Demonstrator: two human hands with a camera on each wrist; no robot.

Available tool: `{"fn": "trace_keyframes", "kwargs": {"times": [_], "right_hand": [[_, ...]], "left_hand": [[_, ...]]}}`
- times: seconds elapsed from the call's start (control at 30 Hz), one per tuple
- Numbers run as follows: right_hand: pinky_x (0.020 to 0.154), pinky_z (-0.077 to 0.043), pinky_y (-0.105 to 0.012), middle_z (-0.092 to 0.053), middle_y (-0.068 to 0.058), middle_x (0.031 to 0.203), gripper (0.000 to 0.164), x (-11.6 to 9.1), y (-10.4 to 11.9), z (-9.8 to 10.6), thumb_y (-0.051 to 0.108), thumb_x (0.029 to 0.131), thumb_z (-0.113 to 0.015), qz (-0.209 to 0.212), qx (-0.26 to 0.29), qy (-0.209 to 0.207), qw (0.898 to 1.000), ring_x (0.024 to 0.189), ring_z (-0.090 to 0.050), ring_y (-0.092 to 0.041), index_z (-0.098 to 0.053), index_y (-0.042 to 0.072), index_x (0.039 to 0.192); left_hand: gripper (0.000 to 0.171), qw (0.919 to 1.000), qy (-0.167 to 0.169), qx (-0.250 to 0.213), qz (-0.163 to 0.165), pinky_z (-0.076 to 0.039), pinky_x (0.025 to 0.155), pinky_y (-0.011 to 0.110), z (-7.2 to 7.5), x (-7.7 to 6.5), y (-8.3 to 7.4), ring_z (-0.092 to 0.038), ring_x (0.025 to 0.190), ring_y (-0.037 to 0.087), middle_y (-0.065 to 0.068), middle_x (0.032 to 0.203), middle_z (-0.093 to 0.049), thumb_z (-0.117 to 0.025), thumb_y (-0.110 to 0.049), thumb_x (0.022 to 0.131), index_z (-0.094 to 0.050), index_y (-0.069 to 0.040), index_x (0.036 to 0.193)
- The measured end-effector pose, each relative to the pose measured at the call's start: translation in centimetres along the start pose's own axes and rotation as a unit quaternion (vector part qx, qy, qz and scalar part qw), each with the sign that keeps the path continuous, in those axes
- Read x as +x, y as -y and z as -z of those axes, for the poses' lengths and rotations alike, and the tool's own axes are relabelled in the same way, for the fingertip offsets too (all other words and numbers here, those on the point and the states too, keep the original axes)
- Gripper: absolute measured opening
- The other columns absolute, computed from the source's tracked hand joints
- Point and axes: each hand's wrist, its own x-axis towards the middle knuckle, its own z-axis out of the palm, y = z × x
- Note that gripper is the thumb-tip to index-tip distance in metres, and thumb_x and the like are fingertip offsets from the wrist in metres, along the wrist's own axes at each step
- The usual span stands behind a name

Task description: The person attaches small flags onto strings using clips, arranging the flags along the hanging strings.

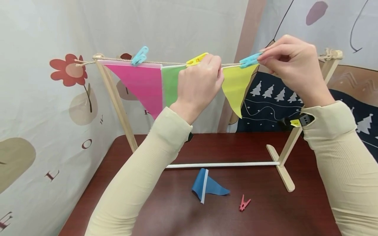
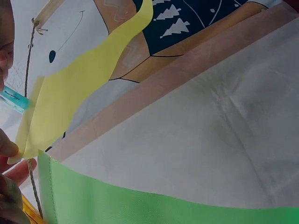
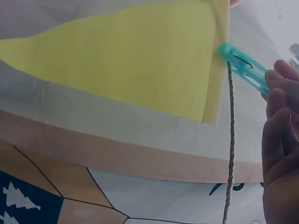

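My left hand (image 1: 200,82) pinches the top left corner of a yellow triangular flag (image 1: 236,87). With thumb and fingertips my right hand (image 1: 295,65) grips the handle end of a light blue clothespin (image 1: 250,60). In the right wrist view, the tip of that clothespin (image 3: 247,70) meets the flag's folded top strip beside the rope (image 3: 231,140). A green flag (image 1: 170,85) hangs just left, partly behind my left hand, with a yellow clothespin (image 1: 197,59) at its top. Farther left a pink flag (image 1: 138,82) hangs under another light blue clothespin (image 1: 139,56).
A blue flag with a white strip (image 1: 217,187) and a red clothespin (image 1: 243,204) lie on the dark red table (image 1: 165,203). Wooden posts (image 1: 118,108) carry the rope's ends. A white rod (image 1: 224,164) runs low to the right foot (image 1: 284,177). Printed cloth hangs behind.
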Motion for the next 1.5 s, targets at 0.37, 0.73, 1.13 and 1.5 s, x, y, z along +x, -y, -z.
{"fn": "trace_keyframes", "kwargs": {"times": [0.37,0.73,1.13,1.5], "right_hand": [[0.058,-0.041,-0.012,-0.060,-0.004,0.092,0.011,-0.2,0.1,-0.3,0.001,0.078,-0.064,0.000,-0.011,0.002,1.000,0.060,-0.049,-0.008,-0.069,-0.002,0.088],[0.058,-0.038,-0.013,-0.059,-0.004,0.091,0.009,-0.3,0.9,-0.4,0.002,0.078,-0.065,0.017,-0.049,0.009,0.999,0.063,-0.046,-0.006,-0.070,-0.001,0.085],[0.059,-0.038,-0.013,-0.061,-0.001,0.095,0.013,-0.1,-0.4,-1.0,0.007,0.075,-0.069,0.038,-0.090,0.014,0.995,0.062,-0.044,-0.004,-0.071,0.004,0.088],[0.064,-0.042,-0.012,-0.058,0.000,0.108,0.023,-0.6,1.3,-0.8,0.004,0.078,-0.066,0.000,-0.048,0.031,0.998,0.068,-0.050,-0.007,-0.067,0.003,0.101]], "left_hand": [[0.021,0.9999,0.008,-0.003,-0.008,-0.043,0.045,0.031,0.1,0.0,-0.1,-0.049,0.052,0.018,-0.002,0.090,-0.060,-0.039,-0.019,0.090,-0.057,-0.011,0.081],[0.022,0.9998,0.016,-0.009,-0.005,-0.044,0.047,0.032,0.2,0.0,0.1,-0.052,0.057,0.018,-0.003,0.091,-0.061,-0.040,-0.020,0.091,-0.058,-0.011,0.083],[0.022,0.9999,0.006,-0.004,-0.008,-0.043,0.045,0.032,0.2,-0.3,0.5,-0.052,0.056,0.019,-0.003,0.091,-0.062,-0.041,-0.020,0.091,-0.058,-0.011,0.081],[0.022,0.9999,0.004,0.005,-0.014,-0.044,0.046,0.033,0.3,-0.4,0.5,-0.052,0.055,0.019,-0.002,0.089,-0.061,-0.042,-0.021,0.092,-0.058,-0.011,0.081]]}}
